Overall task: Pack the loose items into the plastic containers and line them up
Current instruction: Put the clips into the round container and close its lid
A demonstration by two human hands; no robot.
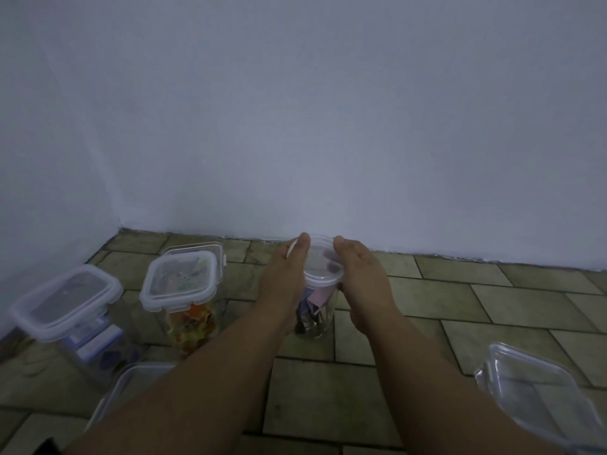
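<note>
Well, both hands are on the same thing. The left hand (284,274) lies flat along one side of a tall tub (317,318), fingers straight and reaching up past the rim of its lid (320,262). The right hand (364,277) mirrors it on the other side, fingers a little more rounded, palm turned in. Neither is clenched; they press the tub between them rather than wrap it. The thumbs are hidden, so I can't say whether one hooks under the lid.

The tub stands upright on the tiled floor (328,389), close to the wall (328,126). Its lid is on, and pink and dark bits show through the clear side.

Both forearms stretch well out from the body, nearly parallel, wrists straight.

To the left stands a second tub (189,320), lidded and holding orange and yellow pieces, and further left a third tub (65,300), also lidded. These two sit roughly in a row.

I'd judge this to be the lining-up step for the tall tub. Next it likely wants an even two-sided push or lift to bring it level with its neighbours without tipping it.

An empty tub (538,402) with no lid lies near the person's right, so there is probably more packing to do.
</note>
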